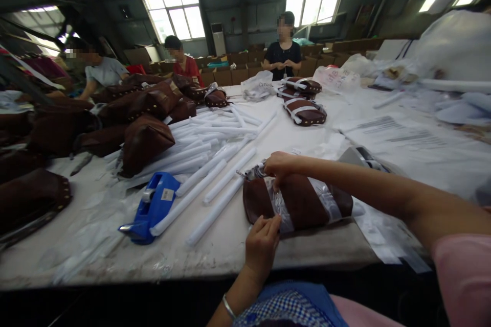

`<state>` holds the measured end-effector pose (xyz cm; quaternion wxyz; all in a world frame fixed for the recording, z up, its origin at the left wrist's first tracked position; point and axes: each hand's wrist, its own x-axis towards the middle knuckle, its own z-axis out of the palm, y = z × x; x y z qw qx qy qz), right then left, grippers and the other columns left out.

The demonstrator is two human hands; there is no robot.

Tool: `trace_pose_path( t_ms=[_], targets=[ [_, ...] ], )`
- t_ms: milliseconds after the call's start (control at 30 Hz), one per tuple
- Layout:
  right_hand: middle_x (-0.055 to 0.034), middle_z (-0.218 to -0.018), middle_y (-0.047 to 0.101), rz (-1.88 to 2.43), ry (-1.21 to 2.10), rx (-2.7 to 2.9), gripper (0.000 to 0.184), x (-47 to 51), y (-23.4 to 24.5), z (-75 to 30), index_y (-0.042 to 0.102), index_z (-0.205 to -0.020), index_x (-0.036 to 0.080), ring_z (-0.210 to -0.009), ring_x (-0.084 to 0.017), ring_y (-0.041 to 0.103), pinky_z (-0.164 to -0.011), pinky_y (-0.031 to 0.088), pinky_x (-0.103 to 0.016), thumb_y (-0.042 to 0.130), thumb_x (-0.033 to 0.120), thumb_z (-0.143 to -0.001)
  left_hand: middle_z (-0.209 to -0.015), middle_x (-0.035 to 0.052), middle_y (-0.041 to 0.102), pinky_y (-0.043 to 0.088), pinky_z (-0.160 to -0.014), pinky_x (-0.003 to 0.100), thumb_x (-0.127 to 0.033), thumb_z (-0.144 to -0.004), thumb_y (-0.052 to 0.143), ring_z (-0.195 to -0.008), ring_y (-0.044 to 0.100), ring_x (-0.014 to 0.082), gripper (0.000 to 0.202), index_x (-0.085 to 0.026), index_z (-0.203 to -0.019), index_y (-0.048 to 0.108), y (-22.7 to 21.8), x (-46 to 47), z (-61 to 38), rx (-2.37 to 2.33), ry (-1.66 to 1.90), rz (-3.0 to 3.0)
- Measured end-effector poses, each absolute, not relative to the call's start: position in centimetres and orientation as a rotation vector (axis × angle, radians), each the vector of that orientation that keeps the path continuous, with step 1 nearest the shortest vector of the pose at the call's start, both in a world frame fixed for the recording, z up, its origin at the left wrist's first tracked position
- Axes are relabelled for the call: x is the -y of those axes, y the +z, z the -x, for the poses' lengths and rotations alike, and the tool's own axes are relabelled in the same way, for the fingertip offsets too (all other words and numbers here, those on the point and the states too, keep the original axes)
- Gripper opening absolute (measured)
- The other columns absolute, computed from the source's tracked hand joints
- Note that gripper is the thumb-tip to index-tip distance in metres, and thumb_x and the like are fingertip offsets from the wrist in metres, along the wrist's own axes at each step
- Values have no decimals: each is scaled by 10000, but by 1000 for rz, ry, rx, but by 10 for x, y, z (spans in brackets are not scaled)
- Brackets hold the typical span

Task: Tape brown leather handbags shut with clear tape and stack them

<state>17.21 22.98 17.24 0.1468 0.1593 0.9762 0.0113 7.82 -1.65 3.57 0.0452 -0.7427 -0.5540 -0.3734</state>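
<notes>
In front of me a brown leather bag (303, 202) lies on its side near the table's front edge. Two clear plastic strips cross it; the left strip (281, 207) runs between my hands. My left hand (261, 245) is closed, its fingertips pressed together on the near end of that strip. Over the bag's far edge my right hand (282, 166) is curled, thumb pointing down onto the strip's far end; its other fingertips are partly hidden. Beside its fingers sits a metal chain (255, 171). My right forearm crosses above the bag's right side.
A blue tape dispenser (155, 207) stands to the left among white paper rolls (209, 150). Brown bags (146, 143) are heaped at the far left. Several strapped bags (305, 111) sit farther back. Another dispenser (362, 158) is behind my forearm. Co-workers (284, 56) are across the table.
</notes>
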Motion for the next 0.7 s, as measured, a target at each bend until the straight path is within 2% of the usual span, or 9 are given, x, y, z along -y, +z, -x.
trace_pose_path(
  t_ms=[67, 133, 200, 300, 433, 500, 567, 633, 700],
  targets=[
    [-17, -727, 724, -752, -138, -2831, 285, -244, 169, -180, 752, -758, 233, -688, -200, 649, -625, 384, -278, 804, 508, -703, -1053, 3, 762, 554, -1034, 363, -63, -830, 642, -957, 691, 175, 524, -216, -1327, 578, 36, 16, -78, 1699, -1159, 2256],
    [-53, -869, 754, -995, -196, -2899, 228, -251, 166, -193, 770, -879, 225, -780, -229, 681, -650, 426, -289, 738, 434, -796, -1078, 6, 759, 554, -1036, 377, -61, -830, 641, -964, 692, 180, 546, -228, -1344, 566, 36, 15, -77, 1697, -1188, 2266],
    [-100, -1046, 745, -1116, -191, -2975, 277, -246, 160, -207, 744, -1065, 197, -909, -251, 690, -728, 473, -315, 602, 383, -916, -1124, 14, 749, 549, -1043, 399, -65, -841, 626, -984, 690, 184, 540, -245, -1346, 566, 40, 16, -76, 1713, -1236, 2294],
    [-95, -1249, 688, -1128, -312, -3096, 373, -216, 144, -229, 642, -1280, 212, -1102, -238, 651, -913, 493, -337, 482, 391, -995, -1145, 17, 743, 530, -1054, 431, -95, -866, 605, -1037, 680, 181, 377, -261, -1201, 656, 52, 22, -72, 1757, -1369, 2381],
    [-91, -1401, 594, -944, -454, -3302, 437, -168, 111, -248, 575, -1371, 250, -1291, -278, 540, -1119, 389, -478, 523, 437, -981, -1006, 24, 762, 533, -1029, 418, -150, -900, 581, -988, 690, 160, 168, -231, -984, 702, 79, 29, -64, 1831, -1607, 2440],
    [-109, -1439, 556, -959, -375, -3326, 456, -156, 99, -251, 552, -1396, 239, -1342, -297, 489, -1165, 316, -542, 513, 437, -987, -1061, 45, 751, 554, -992, 376, -170, -931, 543, -1037, 679, 161, 192, -220, -1040, 694, 91, 23, -62, 1884, -1592, 2362],
    [-110, -1450, 545, -999, -326, -3321, 455, -153, 92, -253, 543, -1404, 230, -1357, -291, 473, -1179, 298, -540, 490, 429, -999, -1245, 79, 695, 526, -1039, 387, -199, -952, 522, -1202, 617, 188, 291, -205, -1217, 641, 98, 11, -64, 1871, -1383, 2338],
    [-100, -1440, 557, -1009, -325, -3320, 442, -155, 91, -253, 550, -1396, 228, -1344, -280, 487, -1175, 313, -519, 475, 423, -1007, -1420, 107, 581, 437, -1134, 474, -267, -956, 537, -1372, 482, 241, 429, -182, -1377, 534, 95, 2, -69, 1765, -1054, 2402],
    [-93, -1427, 571, -998, -339, -3327, 430, -157, 92, -253, 562, -1383, 222, -1332, -272, 498, -1172, 322, -502, 467, 416, -1012, -1501, 113, 493, 356, -1172, 561, -343, -951, 556, -1446, 375, 282, 530, -171, -1443, 458, 84, 0, -74, 1636, -769, 2470]
  ],
)
